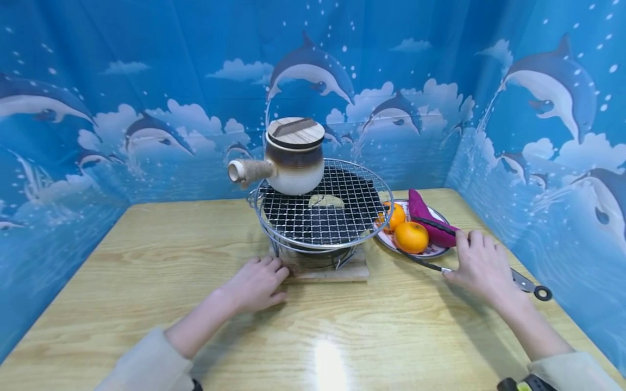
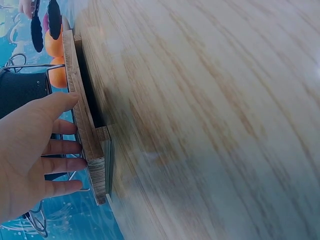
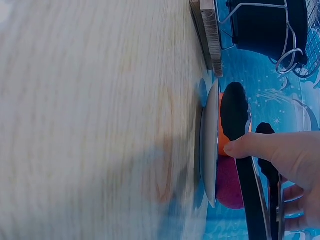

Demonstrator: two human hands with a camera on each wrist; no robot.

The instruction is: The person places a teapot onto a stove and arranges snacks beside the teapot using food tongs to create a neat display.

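My right hand (image 1: 481, 267) grips a pair of black-tipped metal tongs (image 1: 522, 280), whose two arms stand apart and reach toward a plate (image 1: 431, 253). On that plate are two oranges (image 1: 411, 237) and a purple sweet potato (image 1: 419, 206). One tong arm crosses over the sweet potato; the other passes low by the front orange. In the right wrist view, the thumb lies on one arm of the tongs (image 3: 250, 190). My left hand (image 1: 256, 285) is at the left end of a wooden board (image 1: 332, 275), its fingers loosely extended against the board (image 2: 80, 100) in the left wrist view.
On the board stands a black stove with a round wire grill (image 1: 337, 231) on top. A brown and white pot (image 1: 297, 171) with a wooden lid sits at the grill's back left, its handle (image 1: 251, 170) pointing left. Dolphin-print curtains (image 1: 186, 98) enclose the wooden table (image 1: 161, 255).
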